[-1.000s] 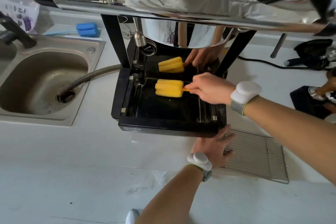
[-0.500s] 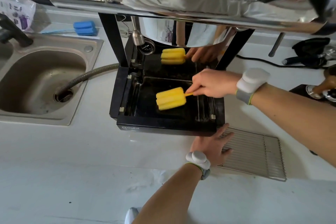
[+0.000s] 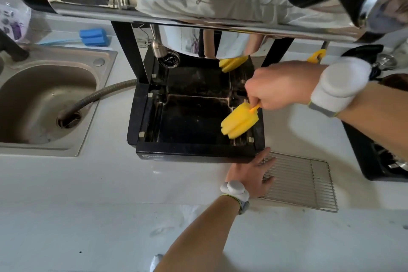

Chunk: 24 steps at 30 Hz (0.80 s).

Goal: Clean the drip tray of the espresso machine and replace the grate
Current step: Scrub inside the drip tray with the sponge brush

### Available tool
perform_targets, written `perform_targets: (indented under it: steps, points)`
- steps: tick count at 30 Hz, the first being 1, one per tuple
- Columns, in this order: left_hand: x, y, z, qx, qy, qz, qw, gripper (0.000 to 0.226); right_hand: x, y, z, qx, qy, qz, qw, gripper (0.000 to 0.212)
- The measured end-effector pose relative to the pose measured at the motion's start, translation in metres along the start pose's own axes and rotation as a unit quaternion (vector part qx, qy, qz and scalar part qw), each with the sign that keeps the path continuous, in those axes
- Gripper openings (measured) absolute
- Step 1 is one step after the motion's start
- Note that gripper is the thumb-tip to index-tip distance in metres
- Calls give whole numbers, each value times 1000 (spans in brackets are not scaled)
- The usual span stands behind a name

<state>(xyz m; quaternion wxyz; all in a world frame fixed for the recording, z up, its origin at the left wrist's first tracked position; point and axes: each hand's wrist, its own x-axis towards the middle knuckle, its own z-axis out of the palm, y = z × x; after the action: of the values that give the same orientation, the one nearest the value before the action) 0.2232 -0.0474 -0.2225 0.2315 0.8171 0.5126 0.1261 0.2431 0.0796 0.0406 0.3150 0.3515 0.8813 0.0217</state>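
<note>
Right hand point(image 3: 279, 85) pinches the yellow sponge brush point(image 3: 239, 121) at the drip tray's point(image 3: 194, 148) near-right corner; left hand point(image 3: 251, 174), fingers spread, rests flat beside the grate point(image 3: 302, 181). Sweep corners firmly, brace the tray.

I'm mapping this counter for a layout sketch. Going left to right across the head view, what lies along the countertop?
Sink → drain hose → drip tray with the yellow sponge brush in its right side → wire grate flat on the counter.
</note>
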Motion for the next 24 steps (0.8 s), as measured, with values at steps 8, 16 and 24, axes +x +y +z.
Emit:
perform_targets:
  steps: [8,16,24]
  points:
    - [0,1,-1,7,-4,2,1000,60,-52,69,38,146,-53,117,981,29]
    - [-1,3,-2,10,8,0,1000,60,-38,99,143,275,-38,244,929,28]
    - [1,2,3,10,27,-3,1000,58,-1,75,230,327,74,322,885,28]
